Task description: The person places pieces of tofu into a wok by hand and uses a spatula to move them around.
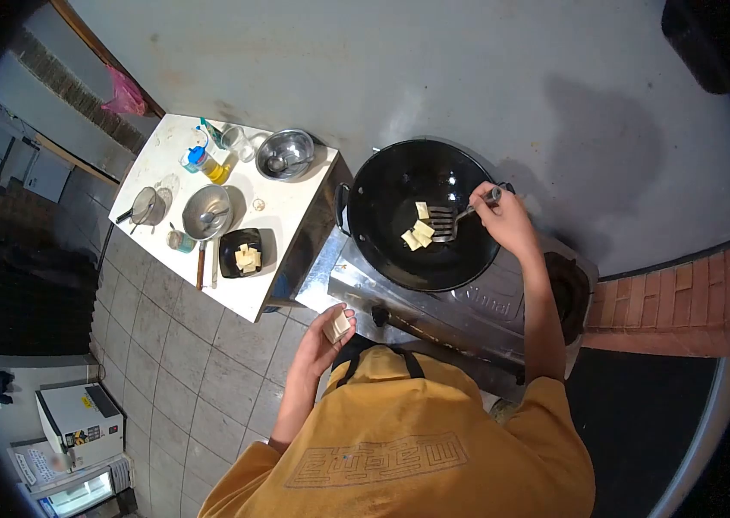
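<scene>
Below the wok's left side, my left hand is raised in front of my body, its fingers closed around a pale block of tofu. My right hand grips the handle of a slotted spatula. The spatula's metal head is inside the black wok, against or just beside several tofu pieces lying near the middle. My palm and fingers hide part of the handle.
The wok sits on a steel gas stove against a grey wall. To the left, a white table bears a black bowl of tofu pieces, metal bowls, an oil bottle and jars. Brick edging is at right.
</scene>
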Motion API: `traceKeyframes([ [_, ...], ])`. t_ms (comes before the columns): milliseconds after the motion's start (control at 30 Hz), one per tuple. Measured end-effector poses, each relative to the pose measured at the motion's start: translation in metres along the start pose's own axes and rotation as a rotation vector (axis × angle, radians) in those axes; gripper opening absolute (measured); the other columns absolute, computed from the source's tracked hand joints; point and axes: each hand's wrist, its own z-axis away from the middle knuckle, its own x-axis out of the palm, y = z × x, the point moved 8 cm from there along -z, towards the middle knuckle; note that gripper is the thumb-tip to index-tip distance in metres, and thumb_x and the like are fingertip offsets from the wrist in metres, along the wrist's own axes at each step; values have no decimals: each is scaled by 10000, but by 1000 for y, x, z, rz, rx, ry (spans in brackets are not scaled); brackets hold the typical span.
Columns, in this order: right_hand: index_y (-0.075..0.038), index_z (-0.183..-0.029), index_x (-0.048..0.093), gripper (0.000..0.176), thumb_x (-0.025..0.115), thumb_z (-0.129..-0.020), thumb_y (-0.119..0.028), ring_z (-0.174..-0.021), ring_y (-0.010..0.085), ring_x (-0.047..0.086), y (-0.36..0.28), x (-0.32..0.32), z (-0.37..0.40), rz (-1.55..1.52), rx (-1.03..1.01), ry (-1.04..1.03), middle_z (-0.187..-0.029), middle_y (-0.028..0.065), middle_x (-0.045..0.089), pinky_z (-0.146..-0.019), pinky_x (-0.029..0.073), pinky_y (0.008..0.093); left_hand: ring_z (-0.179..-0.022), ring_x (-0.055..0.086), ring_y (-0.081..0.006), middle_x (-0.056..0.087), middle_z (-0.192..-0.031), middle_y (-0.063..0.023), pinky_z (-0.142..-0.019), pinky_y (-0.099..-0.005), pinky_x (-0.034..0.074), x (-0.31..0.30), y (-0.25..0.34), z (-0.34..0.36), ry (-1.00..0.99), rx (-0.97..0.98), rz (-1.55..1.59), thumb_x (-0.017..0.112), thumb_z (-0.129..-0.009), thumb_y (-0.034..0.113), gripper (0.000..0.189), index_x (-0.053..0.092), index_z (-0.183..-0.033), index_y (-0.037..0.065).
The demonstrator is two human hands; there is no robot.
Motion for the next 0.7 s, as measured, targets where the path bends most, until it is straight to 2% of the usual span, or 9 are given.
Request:
traceKeyframes([
  [67, -15, -905, 607, 175, 583, -935, -186, -551, 109, 435, 14, 9, -7, -185, -30, 42, -586, 63, 499, -551, 382, 317, -987, 636, -232, 637, -1082, -140, -874, -330, 544, 0, 0, 0, -16, -4, 6, 503, -989, 209, 308, 529, -1205, -8],
  [300, -6, -921, 602, 179, 579, -938, -183, -545, 108, 413, -32, -3, 9, -123, -35, 32, -583, 72, 473, -540, 367, 317, -981, 638, -230, 638, -1074, -140, -876, -329, 541, -2, 0, 0, 17, -3, 2, 505, -989, 211, 308, 529, -1205, -8],
  [467, -2, -917, 592, 161, 580, -936, -162, -512, 109, 386, -65, -11, 19, -96, -128, 15, -560, 90, 455, -506, 339, 316, -1034, 606, -259, 614, -1115, -161, -917, -357, 522, 0, 2, -3, -6, 3, -14, 510, -977, 198, 323, 523, -1201, -34],
  [700, 0, -880, 587, 155, 581, -929, -146, -506, 105, 377, -56, -28, 13, -65, -141, 70, -551, 84, 454, -498, 332, 313, -990, 633, -228, 633, -1085, -139, -881, -329, 538, -3, 3, -3, -17, -1, -12, 507, -987, 219, 317, 524, -1211, -5],
])
